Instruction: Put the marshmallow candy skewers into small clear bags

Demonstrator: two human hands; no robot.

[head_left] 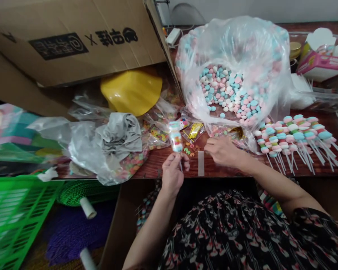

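My left hand point(173, 170) is closed around the stick of a candy skewer point(176, 140), held upright near the table's front edge. Stacked pastel pieces and a coloured ring candy show on it, and a shiny clear wrapper seems to cover them. To the right, my right hand point(224, 152) is low over the table with its fingers drawn together. Whatever is between those fingertips cannot be made out. Loose ring candies point(189, 150) and a strip of pale tape point(201, 163) lie between my hands. Just beyond is a packet of gold twist ties point(195, 130).
A big clear bag of pastel candies point(222, 88) stands open behind my hands. Finished-looking candy skewers point(297, 137) are piled at right. A cardboard box point(81, 41), a yellow sheet point(132, 92) and a grey cloth-like bundle point(121, 133) occupy the left. A green crate point(14, 221) sits lower left.
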